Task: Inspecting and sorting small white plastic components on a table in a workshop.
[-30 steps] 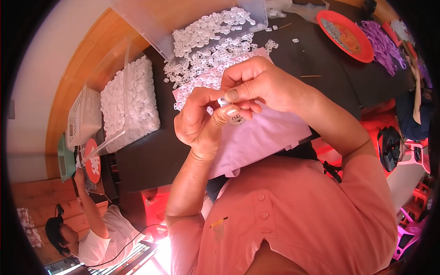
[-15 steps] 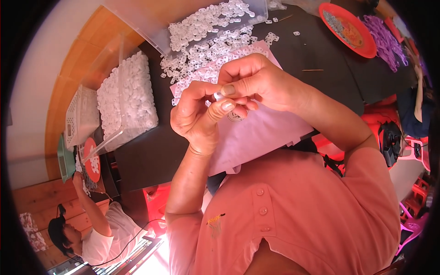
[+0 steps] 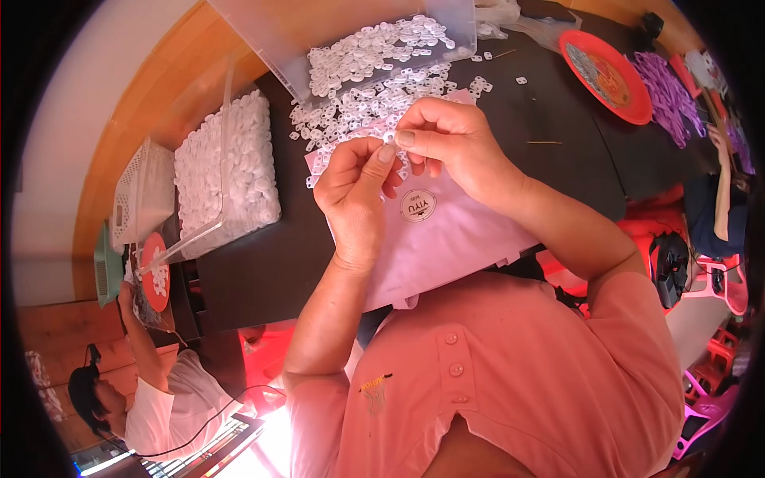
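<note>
My left hand [image 3: 353,179] and my right hand [image 3: 462,147] meet fingertip to fingertip, thumbs and forefingers pinched on a small white plastic piece [image 3: 389,137]. Fingers cover most of it, so its full shape is hidden. Below them, a pink cloth bag [image 3: 446,231] with a round printed emblem lies on the dark table. Just beyond my hands spreads a loose pile of small white plastic pieces with holes [image 3: 343,119], partly on the bag's far edge.
A clear plastic box [image 3: 271,48] holding white pieces lies beyond the pile. At left stand another clear box [image 3: 225,171] full of white items and a white basket [image 3: 143,195]. A red plate [image 3: 594,80] and purple strips [image 3: 669,95] lie far right. Another person [image 3: 171,398] works at lower left.
My hands have shifted slightly farther out, still pinched together on the white piece. The bag's emblem, mostly covered before, now shows. The view has tilted a little.
</note>
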Demonstrator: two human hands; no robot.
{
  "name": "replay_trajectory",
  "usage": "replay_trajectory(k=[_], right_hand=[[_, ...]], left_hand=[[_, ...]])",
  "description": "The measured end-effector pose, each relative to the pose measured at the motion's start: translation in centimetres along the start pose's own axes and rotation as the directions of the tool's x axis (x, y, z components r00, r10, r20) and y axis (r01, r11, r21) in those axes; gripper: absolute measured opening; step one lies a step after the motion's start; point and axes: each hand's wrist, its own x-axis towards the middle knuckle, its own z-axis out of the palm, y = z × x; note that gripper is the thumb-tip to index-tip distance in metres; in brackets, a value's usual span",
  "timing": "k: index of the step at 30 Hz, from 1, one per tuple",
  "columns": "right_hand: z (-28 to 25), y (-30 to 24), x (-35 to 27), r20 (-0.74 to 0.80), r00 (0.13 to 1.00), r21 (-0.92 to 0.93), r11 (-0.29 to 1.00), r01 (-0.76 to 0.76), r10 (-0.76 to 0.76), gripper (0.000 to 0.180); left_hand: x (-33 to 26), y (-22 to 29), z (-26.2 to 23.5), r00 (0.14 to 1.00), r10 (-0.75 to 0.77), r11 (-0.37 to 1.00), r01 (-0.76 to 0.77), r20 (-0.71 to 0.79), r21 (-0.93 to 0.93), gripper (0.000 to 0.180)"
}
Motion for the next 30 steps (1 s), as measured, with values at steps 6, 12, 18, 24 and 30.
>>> replay_trajectory(k=[6,12,18,24,30], right_hand=[[0.01,-0.12,0.24,0.012,0.994,-0.167,0.98,0.111,-0.111,0.011],[0.07,-0.2,0.11,-0.008,0.994,-0.148,0.983,0.105,-0.107,0.009],[0.1,0.06,0.13,0.015,0.978,-0.178,0.962,0.207,-0.208,0.008],[0.49,0.65,-0.05,-0.021,0.979,-0.289,0.939,0.188,-0.203,0.006],[0.83,0.0,-0.65,-0.065,0.977,-0.284,0.943,0.175,-0.201,0.012]], left_hand=[[0.19,0.17,-0.05,1.0,0.01,0.998,-0.011,0.017,0.062,0.008],[0.07,0.43,0.08,0.995,-0.09,0.996,0.09,0.037,-0.013,0.009],[0.03,0.41,0.0,0.994,-0.099,0.995,0.099,0.047,-0.013,0.011],[-0.02,0.13,-0.19,0.996,-0.083,0.996,0.082,0.036,0.024,0.011],[-0.32,0.01,-0.14,1.0,0.024,0.998,-0.024,0.012,0.052,0.01]])
